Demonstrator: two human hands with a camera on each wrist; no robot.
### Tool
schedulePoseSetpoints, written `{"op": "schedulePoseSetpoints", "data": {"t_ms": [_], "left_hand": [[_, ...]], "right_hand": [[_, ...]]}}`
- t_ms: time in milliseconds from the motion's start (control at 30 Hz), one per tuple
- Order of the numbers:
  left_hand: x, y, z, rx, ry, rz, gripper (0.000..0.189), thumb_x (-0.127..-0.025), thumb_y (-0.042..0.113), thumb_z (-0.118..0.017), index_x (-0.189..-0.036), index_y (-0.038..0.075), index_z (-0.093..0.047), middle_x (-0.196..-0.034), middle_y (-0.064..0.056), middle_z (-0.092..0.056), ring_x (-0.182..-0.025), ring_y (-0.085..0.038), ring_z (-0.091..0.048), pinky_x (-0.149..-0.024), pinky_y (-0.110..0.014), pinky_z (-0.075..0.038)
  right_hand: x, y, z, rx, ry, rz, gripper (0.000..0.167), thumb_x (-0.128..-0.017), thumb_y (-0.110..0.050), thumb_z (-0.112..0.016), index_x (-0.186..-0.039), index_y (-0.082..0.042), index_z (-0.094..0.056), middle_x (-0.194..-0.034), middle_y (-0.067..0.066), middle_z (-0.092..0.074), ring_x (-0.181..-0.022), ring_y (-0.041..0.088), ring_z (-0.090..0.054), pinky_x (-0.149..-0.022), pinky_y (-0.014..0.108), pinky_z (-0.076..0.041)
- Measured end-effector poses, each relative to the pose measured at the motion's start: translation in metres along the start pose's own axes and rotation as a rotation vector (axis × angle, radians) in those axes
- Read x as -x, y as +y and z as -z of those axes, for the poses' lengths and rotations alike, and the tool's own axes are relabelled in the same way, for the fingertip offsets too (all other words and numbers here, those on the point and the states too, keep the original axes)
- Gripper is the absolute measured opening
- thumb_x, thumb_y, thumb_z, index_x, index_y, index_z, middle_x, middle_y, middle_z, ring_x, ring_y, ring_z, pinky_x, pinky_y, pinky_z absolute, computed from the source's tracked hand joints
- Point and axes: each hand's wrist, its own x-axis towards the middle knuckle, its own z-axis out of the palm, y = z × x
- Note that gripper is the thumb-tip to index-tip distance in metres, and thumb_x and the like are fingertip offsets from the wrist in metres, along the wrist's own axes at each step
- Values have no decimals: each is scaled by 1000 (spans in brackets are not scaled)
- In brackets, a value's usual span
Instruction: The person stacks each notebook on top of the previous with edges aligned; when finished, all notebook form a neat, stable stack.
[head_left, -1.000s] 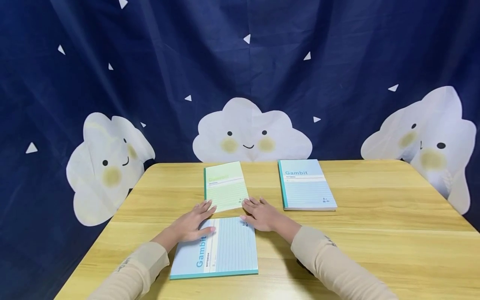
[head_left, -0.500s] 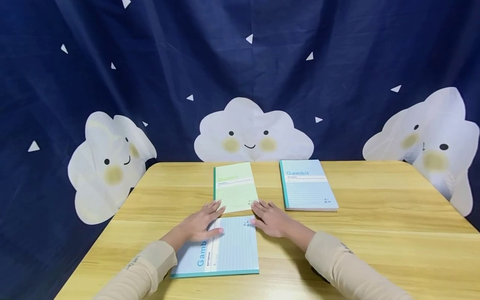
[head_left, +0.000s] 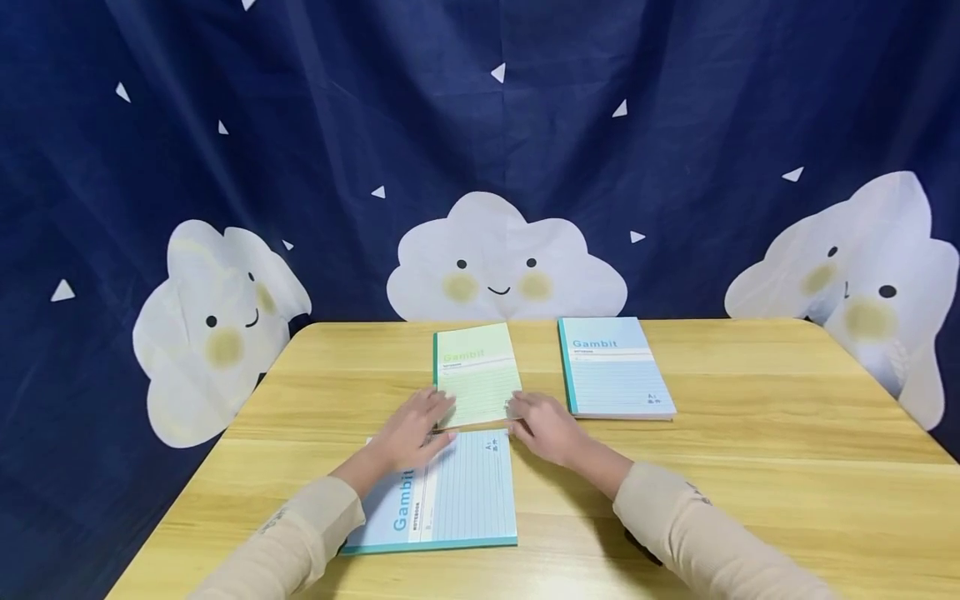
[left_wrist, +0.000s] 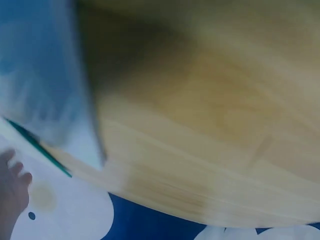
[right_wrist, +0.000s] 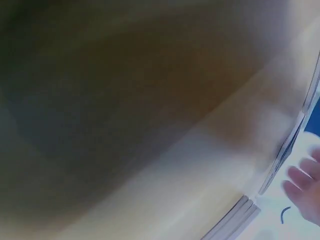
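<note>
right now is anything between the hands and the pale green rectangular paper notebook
Nothing visible: the left hand and right hand reach the near corners of the pale green notebook. The light blue teal-spined notebook nearest the person lies partly beneath the left hand.

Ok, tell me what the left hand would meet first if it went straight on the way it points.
The green notebook, most likely: the left hand points forward and inward, overlapping that notebook's near left corner in the head view. Whether it touches or hovers there is unclear.
</note>
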Motion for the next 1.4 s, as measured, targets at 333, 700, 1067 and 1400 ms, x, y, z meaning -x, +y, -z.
{"op": "schedulePoseSetpoints", "data": {"t_ms": [333,700,1067,1400], "left_hand": [[-27,18,-10,-57,40,444,61,-98,43,-32,-144,4,-29,-115,-21,-54,-100,-31,-54,-83,-42,-47],[-33,29,-23,-136,-41,500,58,-97,43,-33,-131,-2,-45,-112,-23,-59,-105,-37,-57,-85,-44,-49],[-36,19,-8,321,116,604,46,-93,23,-52,-131,-2,-47,-91,-21,-67,-62,-22,-59,-53,-30,-47],[-39,14,2,955,256,681,42,-94,10,-50,-133,-2,-44,-62,0,-55,-49,-9,-51,-50,-20,-47]], "right_hand": [[-26,0,-12,42,-77,-405,52,-94,-29,-51,-136,-1,-40,-105,15,-59,-68,18,-48,-50,25,-37],[-36,-12,-19,100,-320,-475,52,-97,-35,-44,-139,-4,-39,-125,20,-53,-90,30,-61,-68,39,-51],[-34,-9,-16,62,-307,-503,52,-96,-34,-46,-140,-6,-39,-127,18,-52,-93,30,-60,-63,37,-49],[-27,4,-8,-282,-208,-506,50,-99,-27,-39,-137,6,-39,-137,21,-47,-129,37,-42,-106,47,-35]]}}
